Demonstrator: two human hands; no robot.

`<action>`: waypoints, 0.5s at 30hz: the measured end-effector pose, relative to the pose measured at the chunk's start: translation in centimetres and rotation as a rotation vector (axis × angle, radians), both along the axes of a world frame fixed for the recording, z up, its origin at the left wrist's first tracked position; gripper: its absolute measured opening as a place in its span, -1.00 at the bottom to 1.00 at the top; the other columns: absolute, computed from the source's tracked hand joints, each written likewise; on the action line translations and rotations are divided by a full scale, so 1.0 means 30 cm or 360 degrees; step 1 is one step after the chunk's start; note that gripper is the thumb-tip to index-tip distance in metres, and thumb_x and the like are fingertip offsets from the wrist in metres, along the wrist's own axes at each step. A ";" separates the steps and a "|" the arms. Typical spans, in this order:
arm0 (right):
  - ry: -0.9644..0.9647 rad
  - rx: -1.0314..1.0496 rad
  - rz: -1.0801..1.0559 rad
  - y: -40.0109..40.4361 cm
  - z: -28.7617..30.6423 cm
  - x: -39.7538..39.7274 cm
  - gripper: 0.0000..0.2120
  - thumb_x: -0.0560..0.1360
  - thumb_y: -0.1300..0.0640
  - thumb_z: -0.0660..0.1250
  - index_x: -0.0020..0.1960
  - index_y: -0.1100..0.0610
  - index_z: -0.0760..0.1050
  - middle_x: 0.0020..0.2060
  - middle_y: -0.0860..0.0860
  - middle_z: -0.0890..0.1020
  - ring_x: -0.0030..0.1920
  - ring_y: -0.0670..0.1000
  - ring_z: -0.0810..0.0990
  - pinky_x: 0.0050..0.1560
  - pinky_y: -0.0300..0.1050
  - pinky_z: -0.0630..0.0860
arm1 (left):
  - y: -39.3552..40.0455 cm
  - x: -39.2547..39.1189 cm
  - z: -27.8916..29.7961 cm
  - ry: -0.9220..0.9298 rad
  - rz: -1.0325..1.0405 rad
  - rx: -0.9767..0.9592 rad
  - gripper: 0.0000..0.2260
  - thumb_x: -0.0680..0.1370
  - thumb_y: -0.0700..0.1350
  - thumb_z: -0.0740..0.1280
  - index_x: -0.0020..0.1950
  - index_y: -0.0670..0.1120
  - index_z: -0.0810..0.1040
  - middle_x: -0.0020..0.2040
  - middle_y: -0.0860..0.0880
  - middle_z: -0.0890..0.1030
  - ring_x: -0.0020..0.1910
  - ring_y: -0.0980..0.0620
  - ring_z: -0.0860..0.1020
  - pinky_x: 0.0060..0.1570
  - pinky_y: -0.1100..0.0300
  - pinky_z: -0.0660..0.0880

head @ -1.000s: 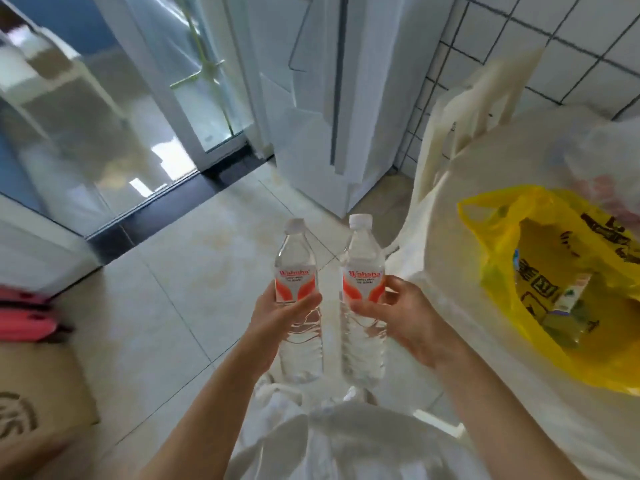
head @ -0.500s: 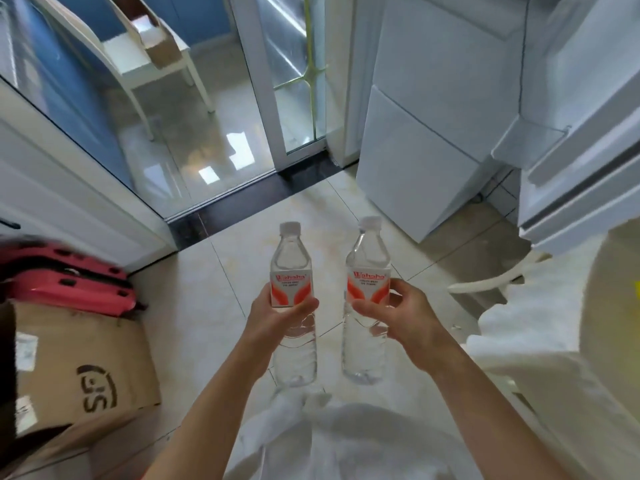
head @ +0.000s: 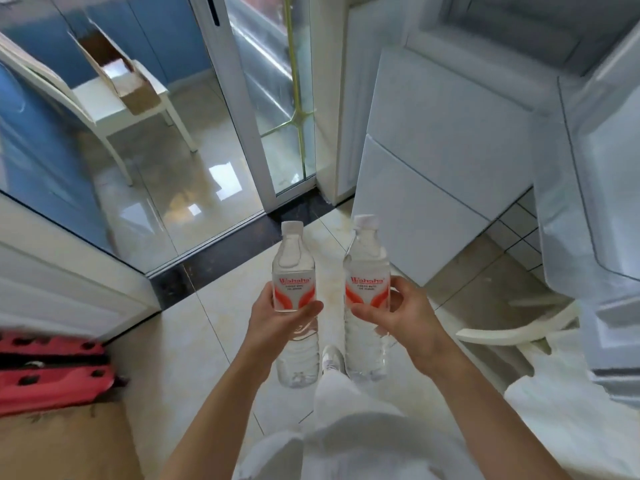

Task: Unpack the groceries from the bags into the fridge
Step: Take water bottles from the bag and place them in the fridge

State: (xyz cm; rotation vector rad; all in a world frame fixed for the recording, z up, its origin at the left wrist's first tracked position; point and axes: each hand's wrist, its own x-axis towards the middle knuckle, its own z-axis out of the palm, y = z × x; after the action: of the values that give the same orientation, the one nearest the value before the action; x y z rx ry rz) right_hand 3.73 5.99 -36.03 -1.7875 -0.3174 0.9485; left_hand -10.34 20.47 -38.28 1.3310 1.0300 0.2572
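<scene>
The tiled floor (head: 166, 344) spreads out below you, pale and glossy, crossed by a dark door threshold (head: 228, 251) that runs from the left toward the far middle. On your right stands the white fridge (head: 446, 161), its drawer fronts facing you, with its open door (head: 602, 209) nearer on the far right edge. Beyond the threshold, glass sliding doors (head: 277, 98) show a white chair (head: 114, 102) carrying an open cardboard box (head: 121, 77). At your near left lies a brown cardboard carton (head: 59, 445), with red plastic pieces (head: 52, 372) just beyond it. At your near right a white bag (head: 568, 427) shows, with its handle (head: 512, 332) sticking out to the left.

Your left hand (head: 277, 323) wraps round the middle of the left water bottle (head: 296, 303), thumb across the front just under the orange-and-white label. Your right hand (head: 405, 317) grips the right water bottle (head: 367, 299) the same way, fingers curled behind it. Both bottles are upright, capped in white, held side by side and apart over the floor, in front of your body and to the left of the fridge. Between the bottle bases your white shoe (head: 332, 356) shows.
</scene>
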 end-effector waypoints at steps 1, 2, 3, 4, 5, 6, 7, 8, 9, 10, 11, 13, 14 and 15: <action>-0.0020 -0.0008 0.0002 0.038 0.006 0.049 -0.41 0.22 0.03 0.60 0.18 0.05 0.47 -0.02 -0.05 0.66 -0.04 -0.07 0.63 -0.08 -0.14 0.55 | 0.039 0.052 0.007 -0.0012 -0.0007 -0.0001 -0.40 0.18 0.10 0.57 0.18 0.05 0.51 0.02 0.01 0.67 -0.01 -0.03 0.65 0.01 0.04 0.61; -0.0036 -0.0012 -0.0004 0.074 0.011 0.097 -0.40 0.22 0.03 0.60 0.19 0.06 0.47 -0.01 -0.05 0.66 -0.04 -0.07 0.63 -0.08 -0.14 0.55 | 0.078 0.104 0.016 -0.0020 -0.0016 -0.0001 -0.42 0.19 0.09 0.57 0.16 0.04 0.52 0.00 0.02 0.67 -0.03 -0.02 0.66 -0.02 0.07 0.62; -0.0053 -0.0013 -0.0017 0.109 0.015 0.145 -0.39 0.22 0.03 0.60 0.19 0.07 0.46 -0.01 -0.04 0.65 -0.04 -0.06 0.63 -0.07 -0.13 0.56 | 0.117 0.155 0.025 -0.0030 -0.0026 0.0002 -0.43 0.20 0.08 0.58 0.15 0.04 0.52 -0.02 0.03 0.68 -0.05 0.00 0.67 -0.05 0.10 0.62; -0.0074 -0.0009 -0.0031 0.145 0.020 0.192 -0.40 0.22 0.03 0.61 0.19 0.07 0.47 -0.01 -0.04 0.66 -0.04 -0.06 0.63 -0.07 -0.12 0.56 | 0.155 0.206 0.032 -0.0043 -0.0042 0.0008 -0.45 0.20 0.07 0.58 0.14 0.05 0.52 -0.03 0.03 0.68 -0.06 0.01 0.67 -0.07 0.12 0.62; -0.0098 -0.0003 -0.0047 0.178 0.026 0.235 -0.41 0.22 0.03 0.61 0.18 0.07 0.47 -0.02 -0.04 0.66 -0.05 -0.07 0.63 -0.06 -0.12 0.57 | 0.191 0.255 0.040 -0.0057 -0.0064 0.0016 -0.46 0.20 0.06 0.59 0.13 0.05 0.52 -0.03 0.04 0.68 -0.06 0.01 0.67 -0.07 0.12 0.62; -0.0123 0.0007 -0.0066 0.210 0.033 0.275 -0.42 0.22 0.03 0.61 0.17 0.07 0.48 -0.02 -0.05 0.66 -0.06 -0.08 0.64 -0.06 -0.13 0.58 | 0.225 0.302 0.048 -0.0067 -0.0088 0.0024 -0.47 0.20 0.05 0.59 0.12 0.06 0.52 -0.04 0.03 0.68 -0.07 0.02 0.67 -0.08 0.13 0.61; -0.0141 0.0019 -0.0088 0.240 0.040 0.313 -0.43 0.22 0.03 0.61 0.17 0.07 0.48 -0.03 -0.06 0.66 -0.07 -0.10 0.64 -0.08 -0.15 0.58 | 0.259 0.350 0.055 -0.0078 -0.0115 0.0033 -0.48 0.20 0.03 0.59 0.10 0.06 0.52 -0.05 0.03 0.68 -0.08 0.02 0.66 -0.10 0.14 0.61; -0.0155 0.0033 -0.0108 0.267 0.048 0.347 -0.43 0.23 0.02 0.60 0.16 0.07 0.49 -0.04 -0.07 0.67 -0.08 -0.11 0.64 -0.10 -0.18 0.58 | 0.290 0.395 0.061 -0.0087 -0.0139 0.0043 -0.50 0.21 0.00 0.60 0.09 0.05 0.52 -0.06 0.03 0.68 -0.09 0.02 0.66 -0.13 0.16 0.60; -0.0167 0.0047 -0.0127 0.290 0.057 0.380 -0.45 0.23 0.02 0.60 0.15 0.06 0.49 -0.05 -0.08 0.67 -0.10 -0.12 0.64 -0.13 -0.20 0.57 | 0.319 0.440 0.066 -0.0091 -0.0157 0.0054 -0.51 0.23 -0.04 0.61 0.09 0.03 0.52 -0.07 0.02 0.68 -0.10 0.02 0.67 -0.14 0.18 0.59; -0.0179 0.0062 -0.0150 0.312 0.063 0.412 -0.47 0.24 0.02 0.59 0.14 0.05 0.50 -0.06 -0.09 0.67 -0.12 -0.14 0.64 -0.15 -0.23 0.56 | 0.348 0.485 0.069 -0.0095 -0.0176 0.0071 -0.53 0.25 -0.08 0.61 0.09 0.02 0.52 -0.07 0.00 0.68 -0.11 0.02 0.67 -0.16 0.19 0.59; -0.0187 0.0075 -0.0179 0.331 0.067 0.444 -0.50 0.25 0.03 0.59 0.12 0.05 0.50 -0.08 -0.09 0.67 -0.14 -0.16 0.64 -0.17 -0.24 0.55 | 0.378 0.529 0.070 -0.0099 -0.0199 0.0088 -0.55 0.28 -0.12 0.61 0.09 0.00 0.52 -0.07 -0.01 0.68 -0.12 0.02 0.67 -0.18 0.21 0.58; -0.0196 0.0093 -0.0257 0.369 0.069 0.507 -0.52 0.25 0.05 0.59 0.11 0.05 0.51 -0.09 -0.09 0.68 -0.15 -0.17 0.65 -0.18 -0.24 0.55 | 0.436 0.618 0.074 -0.0131 -0.0259 0.0100 -0.58 0.31 -0.17 0.59 0.10 -0.04 0.53 -0.07 -0.03 0.68 -0.13 0.02 0.67 -0.22 0.25 0.57; -0.0193 0.0098 -0.0307 0.387 0.067 0.538 -0.52 0.25 0.05 0.59 0.11 0.05 0.51 -0.09 -0.08 0.68 -0.15 -0.16 0.65 -0.17 -0.23 0.55 | 0.465 0.663 0.076 -0.0143 -0.0294 0.0098 -0.59 0.32 -0.18 0.58 0.10 -0.05 0.53 -0.07 -0.04 0.68 -0.13 0.02 0.67 -0.22 0.26 0.58; -0.0185 0.0101 -0.0365 0.406 0.065 0.568 -0.51 0.25 0.06 0.59 0.11 0.06 0.51 -0.09 -0.07 0.68 -0.14 -0.15 0.65 -0.17 -0.22 0.55 | 0.495 0.708 0.080 -0.0155 -0.0330 0.0098 -0.60 0.33 -0.19 0.58 0.10 -0.05 0.53 -0.07 -0.04 0.69 -0.12 0.01 0.67 -0.22 0.25 0.59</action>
State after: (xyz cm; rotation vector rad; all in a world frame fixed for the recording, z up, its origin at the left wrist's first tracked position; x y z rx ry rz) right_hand 20.78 18.17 -34.07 -1.7802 -0.2073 0.6679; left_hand 10.89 35.32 -35.89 1.4551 0.8013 0.1964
